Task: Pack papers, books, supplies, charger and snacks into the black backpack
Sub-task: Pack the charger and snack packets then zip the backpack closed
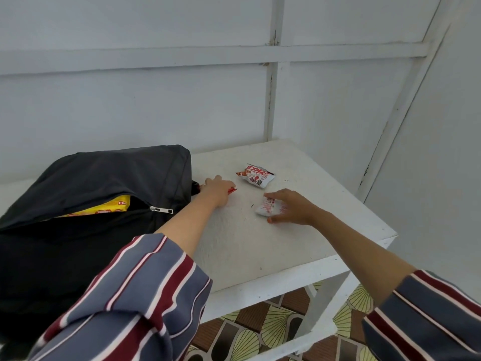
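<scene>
1 backpack (pixel 86 178), 4 snack pkts (pixel 255 175) (pixel 268 210) (pixel 232 190) (pixel 109 206), 2 hands (pixel 218 190) (pixel 292 205).

On the white table (pixel 247 246), the left hand (pixel 217 191) covers a red packet (pixel 232 190) beside the black backpack (pixel 104 173); the right hand (pixel 294 208) grips a white packet (pixel 266 209).

The white table (pixel 247 251) carries the black backpack (pixel 104 173) and a red-and-white snack packet (pixel 255 175).

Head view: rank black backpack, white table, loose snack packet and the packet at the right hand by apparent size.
1. black backpack, nearest the camera, partly cropped
2. white table, bare part
3. loose snack packet
4. white packet, pinched by the right hand; fingers cover part, so 3 versus 4 is unsure
</scene>
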`<state>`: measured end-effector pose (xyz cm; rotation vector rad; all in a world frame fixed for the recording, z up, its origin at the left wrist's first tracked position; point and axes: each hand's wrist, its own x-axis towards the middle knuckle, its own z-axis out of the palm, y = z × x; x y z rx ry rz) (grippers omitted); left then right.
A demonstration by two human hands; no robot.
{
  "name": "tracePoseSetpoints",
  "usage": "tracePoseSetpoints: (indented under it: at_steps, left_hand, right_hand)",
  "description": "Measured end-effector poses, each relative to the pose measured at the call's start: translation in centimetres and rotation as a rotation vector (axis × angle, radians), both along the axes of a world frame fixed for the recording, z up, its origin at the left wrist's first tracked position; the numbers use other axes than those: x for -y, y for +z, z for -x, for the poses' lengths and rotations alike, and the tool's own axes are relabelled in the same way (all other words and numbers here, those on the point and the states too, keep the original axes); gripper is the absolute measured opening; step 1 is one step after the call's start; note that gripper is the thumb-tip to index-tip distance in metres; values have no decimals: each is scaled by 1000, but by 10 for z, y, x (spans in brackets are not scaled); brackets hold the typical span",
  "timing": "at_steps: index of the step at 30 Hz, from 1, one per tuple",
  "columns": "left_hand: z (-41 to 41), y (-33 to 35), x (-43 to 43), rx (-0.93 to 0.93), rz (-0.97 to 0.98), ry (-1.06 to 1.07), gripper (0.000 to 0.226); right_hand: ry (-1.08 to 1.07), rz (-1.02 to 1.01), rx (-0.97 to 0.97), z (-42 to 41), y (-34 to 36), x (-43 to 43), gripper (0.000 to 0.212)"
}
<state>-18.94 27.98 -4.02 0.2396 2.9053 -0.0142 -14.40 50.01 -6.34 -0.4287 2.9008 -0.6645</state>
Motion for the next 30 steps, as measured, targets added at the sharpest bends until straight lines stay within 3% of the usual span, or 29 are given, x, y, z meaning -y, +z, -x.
tracePoseSetpoints:
  at_steps: [18,30]
  left_hand:
    - [-13,11,-1,-146,-132,-42,50]
    - [-41,88,36,-521,-472,-81,47]
  right_hand:
    - [18,66,2,-1,11,4,68]
    - [40,258,-197,-2,84,51,65]
